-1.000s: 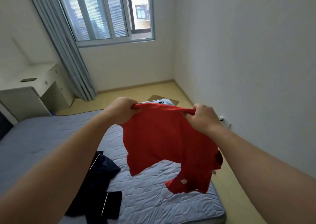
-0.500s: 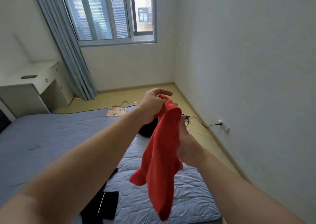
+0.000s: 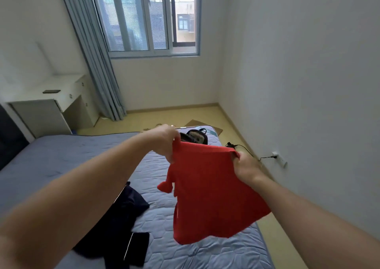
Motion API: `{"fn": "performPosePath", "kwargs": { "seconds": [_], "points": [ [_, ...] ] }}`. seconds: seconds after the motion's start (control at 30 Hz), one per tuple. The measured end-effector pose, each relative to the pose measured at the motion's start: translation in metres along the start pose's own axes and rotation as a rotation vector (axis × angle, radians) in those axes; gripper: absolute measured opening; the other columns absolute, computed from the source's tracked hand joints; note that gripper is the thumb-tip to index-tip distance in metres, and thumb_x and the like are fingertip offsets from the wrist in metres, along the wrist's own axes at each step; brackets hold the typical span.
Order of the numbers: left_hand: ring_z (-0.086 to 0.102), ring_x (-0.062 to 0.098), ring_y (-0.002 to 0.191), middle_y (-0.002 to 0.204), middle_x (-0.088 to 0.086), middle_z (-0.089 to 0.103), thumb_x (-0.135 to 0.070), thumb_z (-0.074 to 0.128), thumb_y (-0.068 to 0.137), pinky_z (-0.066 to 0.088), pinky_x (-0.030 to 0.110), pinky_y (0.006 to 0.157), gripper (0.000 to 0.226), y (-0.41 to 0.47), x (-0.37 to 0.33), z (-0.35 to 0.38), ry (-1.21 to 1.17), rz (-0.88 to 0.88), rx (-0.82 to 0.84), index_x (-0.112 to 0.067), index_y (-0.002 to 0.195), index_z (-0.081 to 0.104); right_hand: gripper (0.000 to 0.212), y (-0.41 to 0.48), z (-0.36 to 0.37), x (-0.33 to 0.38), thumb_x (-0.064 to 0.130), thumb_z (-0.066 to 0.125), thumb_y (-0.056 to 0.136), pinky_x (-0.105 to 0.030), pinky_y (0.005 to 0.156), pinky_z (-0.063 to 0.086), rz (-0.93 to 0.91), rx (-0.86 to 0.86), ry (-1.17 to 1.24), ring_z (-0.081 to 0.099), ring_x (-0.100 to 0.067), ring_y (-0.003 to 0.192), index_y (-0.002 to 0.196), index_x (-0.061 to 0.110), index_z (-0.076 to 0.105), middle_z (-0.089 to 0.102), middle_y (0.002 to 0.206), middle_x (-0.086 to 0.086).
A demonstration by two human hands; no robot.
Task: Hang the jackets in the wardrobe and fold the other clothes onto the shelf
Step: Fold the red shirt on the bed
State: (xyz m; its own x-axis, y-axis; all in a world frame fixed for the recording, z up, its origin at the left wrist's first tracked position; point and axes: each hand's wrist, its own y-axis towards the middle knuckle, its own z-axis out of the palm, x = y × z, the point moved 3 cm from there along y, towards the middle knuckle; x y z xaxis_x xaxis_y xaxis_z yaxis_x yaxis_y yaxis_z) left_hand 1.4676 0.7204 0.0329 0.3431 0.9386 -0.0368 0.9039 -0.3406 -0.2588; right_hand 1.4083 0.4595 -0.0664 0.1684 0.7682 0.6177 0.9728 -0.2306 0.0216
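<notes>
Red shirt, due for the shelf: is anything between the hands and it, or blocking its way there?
Nothing: the left hand and right hand grip the red shirt by its top edge. No shelf is in view, so that path cannot be judged.

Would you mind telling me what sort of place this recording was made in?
Probably a home bedroom: a quilted mattress, a window with a grey curtain, and a white desk by the wall.

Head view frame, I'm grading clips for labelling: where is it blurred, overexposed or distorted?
Head view: the red garment is smeared by motion blur at its lower hem, though the left hand and right hand gripping it look fairly sharp. Head view: sky through the window is blown out. Head view: wide-angle distortion leans the curtain.
</notes>
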Motion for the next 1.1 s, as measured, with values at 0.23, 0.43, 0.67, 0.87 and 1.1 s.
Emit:
{"fn": "performPosePath", "kwargs": {
  "seconds": [0.23, 0.43, 0.67, 0.87, 1.1],
  "points": [
    [0.058, 0.025, 0.077, 0.087, 0.010, 0.066, -0.039, 0.047, 0.103, 0.053, 0.040, 0.078, 0.040, 0.002, 0.044, 0.025, 0.051, -0.009, 0.021, -0.008, 0.089, 0.067, 0.036, 0.009, -0.019, -0.006, 0.053, 0.071, 0.080, -0.031, 0.077, 0.051, -0.372, 0.450, -0.739, 0.064, -0.021, 0.099, 0.107, 0.031, 0.062, 0.066, 0.104, 0.006],
    [0.065, 0.025, 0.088, 0.094, 0.005, 0.071, -0.011, 0.045, 0.099, 0.056, 0.039, 0.083, 0.027, 0.011, 0.058, 0.047, -0.003, 0.049, -0.086, -0.013, 0.095, 0.072, 0.018, 0.015, -0.027, -0.014, 0.017, 0.040, 0.089, -0.039, 0.084, 0.054, -0.168, 0.225, -0.684, 0.066, -0.026, 0.097, 0.076, 0.026, 0.046, 0.062, 0.095, 0.002],
    [0.060, 0.023, 0.089, 0.101, 0.007, 0.070, 0.008, 0.049, 0.090, 0.051, 0.034, 0.077, 0.040, 0.018, 0.076, 0.043, -0.238, 0.128, -0.366, -0.018, 0.109, 0.071, 0.017, 0.017, -0.023, -0.022, 0.021, 0.036, 0.080, -0.038, 0.075, 0.041, -0.037, -0.011, -0.226, 0.056, -0.030, 0.085, 0.086, 0.024, 0.051, 0.058, 0.073, 0.001],
    [0.058, 0.013, 0.078, 0.088, -0.010, 0.061, -0.009, 0.053, 0.099, 0.041, 0.019, 0.061, 0.022, 0.022, 0.086, 0.067, -0.259, 0.231, -0.230, -0.021, 0.105, 0.069, 0.052, 0.010, -0.028, -0.027, 0.079, 0.034, 0.089, -0.039, 0.080, 0.052, -0.198, 0.314, -0.768, 0.060, -0.021, 0.088, 0.091, 0.030, 0.049, 0.051, 0.079, 0.006],
    [0.059, 0.002, 0.064, 0.070, -0.012, 0.065, -0.049, 0.050, 0.101, 0.048, 0.024, 0.063, 0.035, 0.029, 0.090, 0.084, -0.253, 0.308, -0.035, -0.034, 0.073, 0.065, 0.051, -0.008, -0.022, -0.021, 0.076, 0.066, 0.076, -0.020, 0.060, 0.049, -0.104, 0.583, -0.638, 0.064, -0.008, 0.072, 0.089, 0.026, 0.069, 0.066, 0.078, 0.012]
  ]
}}
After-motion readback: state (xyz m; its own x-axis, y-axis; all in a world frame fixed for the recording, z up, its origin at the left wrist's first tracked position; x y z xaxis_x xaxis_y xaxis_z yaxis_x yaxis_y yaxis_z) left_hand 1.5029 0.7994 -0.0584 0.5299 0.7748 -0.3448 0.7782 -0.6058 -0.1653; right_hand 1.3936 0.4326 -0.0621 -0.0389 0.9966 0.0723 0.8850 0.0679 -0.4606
